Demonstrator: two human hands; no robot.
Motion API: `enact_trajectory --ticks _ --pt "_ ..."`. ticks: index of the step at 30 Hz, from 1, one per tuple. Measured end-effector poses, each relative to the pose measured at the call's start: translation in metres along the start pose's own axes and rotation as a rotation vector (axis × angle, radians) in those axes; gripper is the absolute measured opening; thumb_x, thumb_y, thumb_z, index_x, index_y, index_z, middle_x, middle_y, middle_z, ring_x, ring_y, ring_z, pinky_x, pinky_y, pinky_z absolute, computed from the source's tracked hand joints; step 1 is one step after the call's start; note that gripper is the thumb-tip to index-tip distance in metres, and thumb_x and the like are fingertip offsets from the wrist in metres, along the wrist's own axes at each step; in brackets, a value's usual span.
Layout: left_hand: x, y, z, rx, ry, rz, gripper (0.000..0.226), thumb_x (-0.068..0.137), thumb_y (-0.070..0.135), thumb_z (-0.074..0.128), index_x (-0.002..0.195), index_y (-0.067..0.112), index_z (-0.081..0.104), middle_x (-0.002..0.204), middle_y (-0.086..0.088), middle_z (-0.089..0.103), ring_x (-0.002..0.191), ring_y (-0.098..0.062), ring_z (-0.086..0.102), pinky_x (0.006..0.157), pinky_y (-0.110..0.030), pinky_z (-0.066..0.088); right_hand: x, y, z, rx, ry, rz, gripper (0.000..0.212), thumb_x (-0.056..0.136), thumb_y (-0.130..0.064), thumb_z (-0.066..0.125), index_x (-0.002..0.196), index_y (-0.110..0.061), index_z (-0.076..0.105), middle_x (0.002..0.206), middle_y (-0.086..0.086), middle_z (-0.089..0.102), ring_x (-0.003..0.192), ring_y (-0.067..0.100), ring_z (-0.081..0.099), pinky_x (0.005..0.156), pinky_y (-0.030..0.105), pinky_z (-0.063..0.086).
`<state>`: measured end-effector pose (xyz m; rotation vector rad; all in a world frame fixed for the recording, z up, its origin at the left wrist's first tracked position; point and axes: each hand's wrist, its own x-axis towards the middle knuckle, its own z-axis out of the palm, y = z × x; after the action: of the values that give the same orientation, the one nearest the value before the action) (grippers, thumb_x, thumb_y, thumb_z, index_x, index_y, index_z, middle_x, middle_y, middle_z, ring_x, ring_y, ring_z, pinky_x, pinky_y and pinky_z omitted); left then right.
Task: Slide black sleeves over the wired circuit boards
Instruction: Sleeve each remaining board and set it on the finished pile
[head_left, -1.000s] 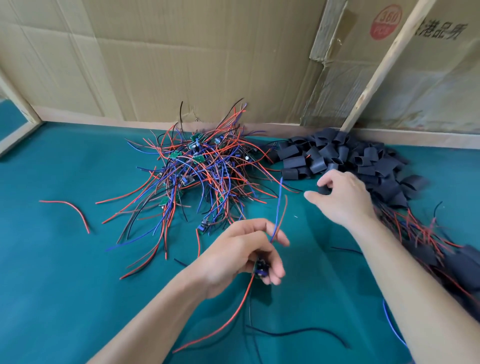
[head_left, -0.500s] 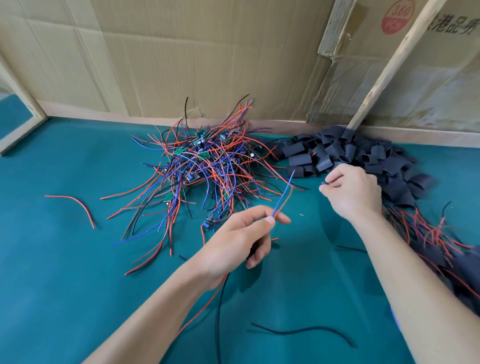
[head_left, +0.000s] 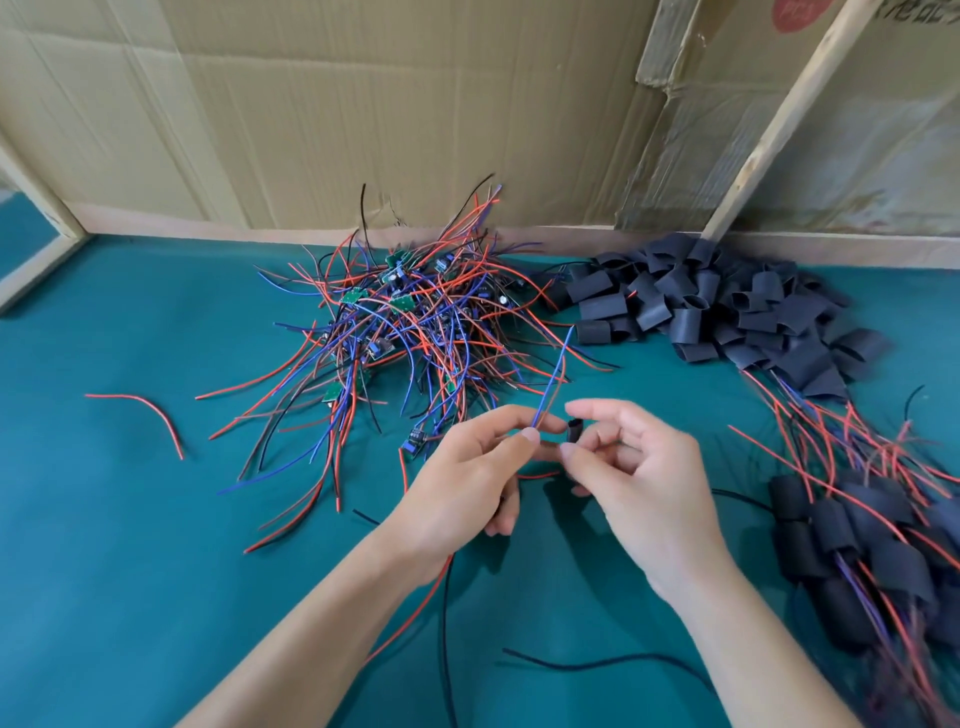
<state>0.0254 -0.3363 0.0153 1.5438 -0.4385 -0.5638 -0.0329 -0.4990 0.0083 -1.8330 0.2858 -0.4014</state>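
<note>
With sleeved boards lying at four o'clock and many bare boards waiting at twelve, the left hand is pinching blue-and-red wires while the right hand is pinching one black sleeve beside them at the counter's centre.

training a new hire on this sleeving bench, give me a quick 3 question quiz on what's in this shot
1. True or false: the right hand pinches a black sleeve.
2. Which pile lies nearest the back wall on the right? A) unsleeved wired boards B) loose black sleeves C) finished sleeved boards
3. Fill in: the left hand pinches a blue and a ___ wire that point up toward the sleeve.

Key
1. True
2. B
3. red
</note>
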Motion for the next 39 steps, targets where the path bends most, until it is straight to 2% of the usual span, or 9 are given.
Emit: enact_trajectory --ticks 4,8,13,15,18,21,24,34,39 --pt "-0.001 -0.001 0.003 0.018 -0.017 -0.006 0.025 0.108 0.018 0.044 0.115 0.022 0.067 0.105 0.002 0.078 0.037 -0.01 0.042 0.039 -0.02 0.032 0.0 0.001 -0.003 -0.034 0.021 0.035 0.027 0.075 -0.017 0.078 0.095 -0.033 0.075 0.075 -0.007 0.066 0.065 0.024 0.068 0.071 0.044 0.059" --pt "-0.002 -0.001 0.003 0.024 -0.001 -0.004 0.026 0.108 0.017 0.044 0.113 0.022 0.069 0.106 -0.006 0.076 0.037 -0.01 0.042 0.041 -0.022 0.032 -0.001 0.003 -0.004 -0.138 0.036 0.024 0.027 0.077 -0.023 0.089 0.095 -0.036 0.075 0.091 -0.012 0.068 0.061 0.011 0.071 0.066 0.028 0.052" --pt "-0.003 0.001 0.003 0.04 -0.025 -0.02 0.026 0.109 0.017 0.042 0.113 0.023 0.066 0.107 0.004 0.078 0.037 -0.009 0.041 0.04 -0.02 0.032 -0.002 0.0 -0.013 -0.148 0.006 0.053 0.033 0.076 -0.02 0.089 0.098 -0.039 0.074 0.096 -0.015 0.078 0.065 0.012 0.071 0.073 0.035 0.057" --pt "-0.002 0.001 0.001 0.045 -0.051 -0.022 0.025 0.109 0.019 0.041 0.112 0.023 0.065 0.108 0.005 0.078 0.038 -0.01 0.04 0.04 -0.02 0.031 0.001 0.0 -0.018 -0.062 0.077 0.064 0.033 0.076 -0.012 0.088 0.098 -0.034 0.076 0.097 -0.014 0.079 0.072 0.009 0.071 0.076 0.032 0.055" --pt "-0.003 0.003 -0.002 0.02 -0.143 -0.013 0.024 0.11 0.02 0.041 0.11 0.02 0.064 0.108 -0.001 0.078 0.038 -0.009 0.036 0.04 -0.022 0.028 0.006 -0.004 -0.029 0.286 0.185 0.121 0.028 0.079 -0.003 0.084 0.099 -0.02 0.076 0.092 0.003 0.081 0.078 0.015 0.073 0.074 0.028 0.056" --pt "-0.004 0.004 -0.001 -0.057 -0.284 0.018 0.022 0.105 0.025 0.044 0.107 0.015 0.064 0.109 -0.009 0.077 0.038 -0.009 0.034 0.039 -0.019 0.027 0.008 -0.012 -0.036 0.614 0.221 0.182 0.021 0.073 -0.014 0.082 0.093 -0.014 0.076 0.091 0.009 0.079 0.077 0.015 0.072 0.069 0.022 0.057" --pt "-0.005 0.004 0.001 -0.078 -0.377 0.022 0.023 0.102 0.026 0.044 0.103 0.016 0.064 0.107 -0.013 0.077 0.037 -0.01 0.032 0.038 -0.02 0.023 0.01 -0.017 -0.039 0.806 0.278 0.227 0.012 0.074 -0.016 0.078 0.085 -0.015 0.074 0.091 0.009 0.076 0.076 0.015 0.07 0.067 0.022 0.058" --pt "-0.004 0.002 0.001 -0.066 -0.408 -0.009 0.022 0.102 0.027 0.044 0.102 0.015 0.063 0.106 -0.015 0.076 0.037 -0.011 0.032 0.038 -0.02 0.023 0.008 -0.02 -0.04 0.968 0.224 0.292 0.012 0.074 -0.016 0.078 0.085 -0.017 0.073 0.092 0.005 0.076 0.076 0.012 0.071 0.064 0.021 0.058" --pt "-0.004 0.002 0.001 -0.01 -0.402 -0.042 0.024 0.101 0.027 0.044 0.104 0.012 0.063 0.103 -0.013 0.077 0.036 -0.011 0.031 0.041 -0.029 0.02 0.008 -0.023 -0.04 1.004 0.215 0.283 0.012 0.072 -0.017 0.079 0.084 -0.017 0.075 0.09 0.004 0.076 0.079 0.012 0.072 0.065 0.021 0.058"
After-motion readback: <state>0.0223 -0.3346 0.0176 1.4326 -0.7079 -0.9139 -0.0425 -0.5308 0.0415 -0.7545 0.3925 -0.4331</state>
